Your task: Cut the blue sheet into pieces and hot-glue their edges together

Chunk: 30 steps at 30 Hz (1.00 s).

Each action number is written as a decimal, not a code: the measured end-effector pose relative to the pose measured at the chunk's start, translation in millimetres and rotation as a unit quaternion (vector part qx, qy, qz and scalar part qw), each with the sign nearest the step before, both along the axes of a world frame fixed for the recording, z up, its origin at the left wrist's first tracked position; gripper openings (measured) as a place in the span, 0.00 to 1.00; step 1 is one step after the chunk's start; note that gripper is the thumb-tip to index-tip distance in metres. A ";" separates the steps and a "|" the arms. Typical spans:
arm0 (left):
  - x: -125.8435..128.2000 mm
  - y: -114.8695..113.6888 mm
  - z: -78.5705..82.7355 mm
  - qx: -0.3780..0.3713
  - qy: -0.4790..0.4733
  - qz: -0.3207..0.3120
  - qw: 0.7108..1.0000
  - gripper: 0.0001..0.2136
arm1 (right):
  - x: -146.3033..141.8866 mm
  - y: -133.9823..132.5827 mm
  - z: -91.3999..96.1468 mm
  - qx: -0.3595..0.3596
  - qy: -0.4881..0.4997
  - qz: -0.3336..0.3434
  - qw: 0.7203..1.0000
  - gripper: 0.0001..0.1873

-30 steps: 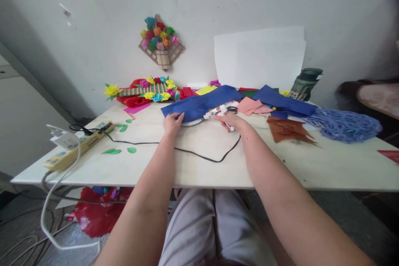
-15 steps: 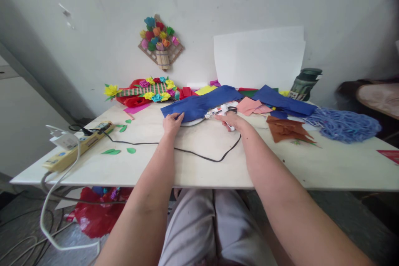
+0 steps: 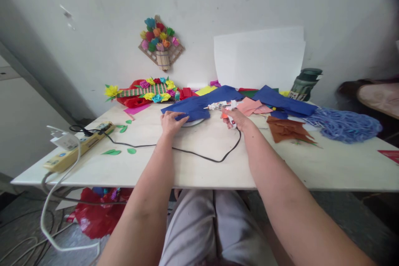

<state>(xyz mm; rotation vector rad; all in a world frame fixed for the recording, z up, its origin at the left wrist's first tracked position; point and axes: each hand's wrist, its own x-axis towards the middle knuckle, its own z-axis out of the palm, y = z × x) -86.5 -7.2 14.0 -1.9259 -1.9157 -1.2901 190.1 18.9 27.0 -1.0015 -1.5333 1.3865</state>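
My right hand is closed round the grip of a white glue gun, its nozzle pointing left over the blue paper. A black cord runs from the gun across the table. At the paper's left front edge, my left hand holds the sheet with thumb and fingers close together. Beneath the paper, the rim of a white disc shows at the front; the rest of it is covered. Just right of the gun lie pink paper pieces.
A power strip with a white charger is at the left, near green paper leaves. Behind are a flower-covered woven craft and a dark jar. Brown paper and blue yarn lie right.
The glue gun has tilted, its nozzle rising from the paper's front edge to above the sheet. A black loop behind the gun is no longer visible. My left hand has shifted slightly left.
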 end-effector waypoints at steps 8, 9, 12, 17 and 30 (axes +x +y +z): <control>4.7 -7.0 13.8 0.023 0.113 -0.143 0.983 0.06 | -15.0 -2.0 3.4 0.028 0.073 -0.033 0.996 0.16; 4.8 -7.1 14.5 0.006 0.121 -0.156 0.980 0.05 | -17.3 -2.0 3.3 0.028 0.078 -0.041 0.996 0.15; 4.5 -7.9 15.5 -0.037 0.134 -0.175 0.975 0.02 | -23.4 -1.5 1.4 0.030 0.081 -0.049 0.995 0.14; 5.3 -10.6 16.6 -0.048 0.153 -0.214 0.964 0.02 | -32.5 -0.8 -3.7 0.016 0.102 -0.009 0.995 0.14; 10.2 -12.8 18.9 -0.105 0.207 -0.223 0.947 0.03 | -57.4 1.4 -12.9 0.020 0.100 -0.028 0.994 0.18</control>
